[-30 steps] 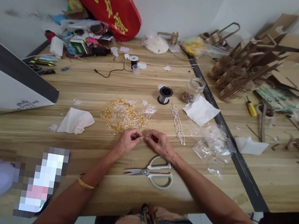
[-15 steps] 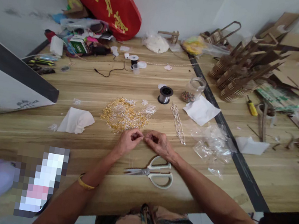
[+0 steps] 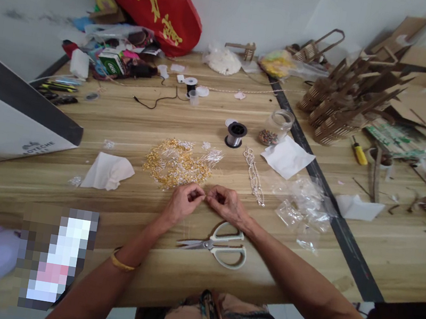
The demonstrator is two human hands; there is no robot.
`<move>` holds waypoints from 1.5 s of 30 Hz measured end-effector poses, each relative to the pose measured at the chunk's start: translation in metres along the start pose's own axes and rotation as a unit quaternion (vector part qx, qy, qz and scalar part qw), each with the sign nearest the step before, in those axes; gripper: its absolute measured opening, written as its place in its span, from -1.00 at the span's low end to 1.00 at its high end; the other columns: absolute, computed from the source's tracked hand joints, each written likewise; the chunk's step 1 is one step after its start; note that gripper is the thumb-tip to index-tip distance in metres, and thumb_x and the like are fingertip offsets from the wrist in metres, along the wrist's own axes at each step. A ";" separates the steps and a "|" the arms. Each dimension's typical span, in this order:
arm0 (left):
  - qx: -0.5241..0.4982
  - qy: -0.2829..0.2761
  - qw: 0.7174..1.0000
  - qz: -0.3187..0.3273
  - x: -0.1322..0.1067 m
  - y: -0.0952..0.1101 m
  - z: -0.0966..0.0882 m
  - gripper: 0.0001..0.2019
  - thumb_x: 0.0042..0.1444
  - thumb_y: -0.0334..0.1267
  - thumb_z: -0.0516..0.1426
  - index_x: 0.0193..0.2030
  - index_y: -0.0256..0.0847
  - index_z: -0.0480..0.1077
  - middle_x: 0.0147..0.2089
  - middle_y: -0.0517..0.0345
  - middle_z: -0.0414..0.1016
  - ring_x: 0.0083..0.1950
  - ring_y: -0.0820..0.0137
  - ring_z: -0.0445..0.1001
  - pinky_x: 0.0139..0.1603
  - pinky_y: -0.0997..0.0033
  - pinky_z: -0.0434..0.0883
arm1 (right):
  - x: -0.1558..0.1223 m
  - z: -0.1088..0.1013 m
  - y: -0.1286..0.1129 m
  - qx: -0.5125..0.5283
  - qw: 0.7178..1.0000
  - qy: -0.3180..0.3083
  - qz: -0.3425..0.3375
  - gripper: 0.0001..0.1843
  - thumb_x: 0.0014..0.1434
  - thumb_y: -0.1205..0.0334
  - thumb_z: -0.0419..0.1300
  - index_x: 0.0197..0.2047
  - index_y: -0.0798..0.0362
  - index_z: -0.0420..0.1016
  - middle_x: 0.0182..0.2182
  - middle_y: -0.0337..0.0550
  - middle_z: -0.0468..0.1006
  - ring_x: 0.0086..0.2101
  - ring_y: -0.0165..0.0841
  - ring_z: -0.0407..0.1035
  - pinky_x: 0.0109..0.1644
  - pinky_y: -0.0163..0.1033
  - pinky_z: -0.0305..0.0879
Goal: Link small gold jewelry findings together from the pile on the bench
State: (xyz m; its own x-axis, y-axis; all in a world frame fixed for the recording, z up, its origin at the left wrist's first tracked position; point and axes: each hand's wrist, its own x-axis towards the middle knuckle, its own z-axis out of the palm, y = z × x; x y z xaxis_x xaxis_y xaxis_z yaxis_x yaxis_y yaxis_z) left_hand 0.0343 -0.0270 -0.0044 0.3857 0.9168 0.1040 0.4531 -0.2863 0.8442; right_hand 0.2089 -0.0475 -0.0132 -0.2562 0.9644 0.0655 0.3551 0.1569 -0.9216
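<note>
My left hand (image 3: 185, 200) and my right hand (image 3: 226, 203) meet fingertip to fingertip above the table, both closed in a pinch. Whatever sits between the fingertips is too small to name. Just beyond them lies a heap of gold and silver beads and findings (image 3: 174, 161), close to my left hand. Scissors (image 3: 208, 245) with pale handles rest below my hands, blades pointing left. To the right of the heap is a beaded strand (image 3: 254, 177). A spool of thin wire or thread (image 3: 235, 135) stands behind it, black at both ends.
A glass jar (image 3: 279, 124) of small coloured beads stands beside a white paper (image 3: 288, 157). Clear plastic bags (image 3: 305, 204) lie to the right. At left are a crumpled cloth or tissue (image 3: 108, 172) and a big box (image 3: 21, 118). Small woven baskets (image 3: 336, 109) crowd the back right.
Almost nothing differs. My hands stay pinched together in the same place, and the objects on the table have not moved.
</note>
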 end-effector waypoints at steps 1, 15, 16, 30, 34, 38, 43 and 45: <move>0.001 0.000 1.000 0.000 0.000 0.000 0.000 -0.96 -0.01 -0.42 0.13 -0.44 -0.27 0.39 -0.52 0.21 0.40 -0.51 0.52 0.34 -0.49 0.57 0.30 | 0.000 0.000 0.001 0.000 1.000 0.000 0.000 -0.85 0.09 0.23 0.16 -0.41 0.15 0.41 -0.58 -0.30 0.38 -0.57 -0.52 0.17 -0.51 -0.42 0.05; -0.005 -0.003 1.000 -0.001 -0.001 -0.001 0.001 -0.97 0.01 -0.39 0.13 -0.42 -0.27 0.39 -0.50 0.19 0.41 -0.49 0.51 0.36 -0.48 0.57 0.30 | 0.001 0.001 0.002 -0.012 1.000 0.001 -0.005 -0.85 0.08 0.22 0.16 -0.43 0.15 0.40 -0.60 -0.31 0.37 -0.58 -0.53 0.16 -0.52 -0.42 0.04; -0.003 -0.003 1.000 0.000 -0.001 0.000 0.001 -0.97 0.01 -0.39 0.13 -0.42 -0.26 0.39 -0.50 0.19 0.41 -0.49 0.51 0.36 -0.49 0.57 0.30 | 0.001 0.001 0.002 -0.013 1.000 0.001 -0.005 -0.85 0.08 0.23 0.16 -0.43 0.15 0.40 -0.60 -0.31 0.37 -0.58 -0.53 0.16 -0.52 -0.42 0.04; -0.024 -0.002 1.000 -0.007 -0.001 -0.003 0.003 -0.98 -0.01 -0.39 0.14 -0.43 -0.26 0.40 -0.51 0.20 0.43 -0.49 0.51 0.38 -0.49 0.58 0.33 | 0.002 0.001 0.001 -0.009 1.000 0.009 -0.001 -0.86 0.07 0.25 0.17 -0.43 0.16 0.43 -0.61 -0.31 0.36 -0.58 -0.52 0.17 -0.51 -0.42 0.05; -0.034 -0.003 0.999 -0.014 0.000 -0.002 0.002 -0.97 -0.01 -0.38 0.14 -0.43 -0.26 0.40 -0.50 0.18 0.44 -0.48 0.50 0.40 -0.47 0.57 0.35 | 0.001 0.000 -0.002 -0.001 1.000 0.007 0.006 -0.85 0.08 0.24 0.17 -0.42 0.16 0.45 -0.58 -0.28 0.39 -0.56 -0.51 0.20 -0.49 -0.41 0.09; -0.035 0.000 0.999 -0.013 0.000 -0.001 0.002 -0.97 -0.03 -0.39 0.14 -0.44 -0.25 0.41 -0.51 0.19 0.44 -0.49 0.50 0.40 -0.48 0.57 0.35 | 0.001 0.000 -0.003 0.010 1.000 -0.001 0.007 -0.84 0.09 0.23 0.16 -0.38 0.17 0.47 -0.55 -0.25 0.42 -0.54 -0.49 0.21 -0.47 -0.40 0.13; -0.044 -0.003 0.999 -0.019 0.000 -0.004 0.001 -0.97 -0.03 -0.39 0.15 -0.44 -0.27 0.43 -0.47 0.14 0.49 -0.45 0.46 0.45 -0.42 0.54 0.40 | 0.001 0.000 0.000 0.015 1.000 0.001 0.002 -0.83 0.09 0.22 0.16 -0.36 0.17 0.48 -0.53 -0.24 0.44 -0.53 -0.48 0.22 -0.46 -0.39 0.13; -0.047 -0.009 0.999 -0.025 0.000 -0.007 0.001 -0.98 -0.04 -0.39 0.16 -0.43 -0.28 0.43 -0.46 0.12 0.50 -0.44 0.44 0.46 -0.39 0.51 0.41 | 0.001 0.000 0.002 0.018 1.000 -0.001 -0.003 -0.82 0.09 0.22 0.16 -0.35 0.18 0.49 -0.53 -0.22 0.45 -0.52 -0.48 0.23 -0.45 -0.39 0.14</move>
State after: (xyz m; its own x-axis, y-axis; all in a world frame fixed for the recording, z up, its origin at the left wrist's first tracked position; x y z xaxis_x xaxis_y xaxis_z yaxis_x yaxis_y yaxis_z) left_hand 0.0320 -0.0257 -0.0105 0.3788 0.9241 0.0511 0.3951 -0.2114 0.8940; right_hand 0.2088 -0.0458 -0.0149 -0.2607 0.9629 0.0701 0.3205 0.1549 -0.9345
